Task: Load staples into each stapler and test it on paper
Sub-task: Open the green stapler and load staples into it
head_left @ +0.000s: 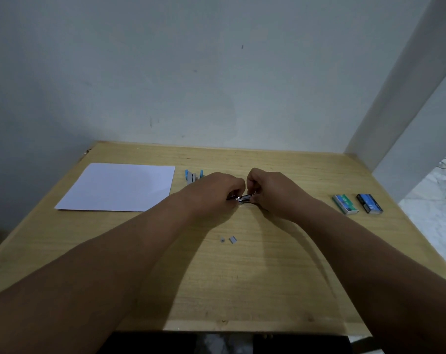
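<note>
Right now a small metal stapler (243, 198) is being held between both hands just above the middle of the wooden table (267, 264). The left hand (214, 191) is curling its fingers closed around one end, and the right hand (270, 191) is pinching the other end with fingertips pressed together (whether a staple strip is sitting between them is too small to tell). At about 6 o'clock from the stapler, two loose staple pieces (229, 239) are lying on the wood. At 11 o'clock, blue staplers (192, 175) are waiting just behind the left hand, and at 9 o'clock a white paper sheet (117, 186) is lying flat. At 3 o'clock, well apart, a green staple box (344, 204) and a blue staple box (369, 203) are resting side by side. Judging from this, the strip could snap or slip out if it is being pushed in crooked, adding to the fragments below.
</note>
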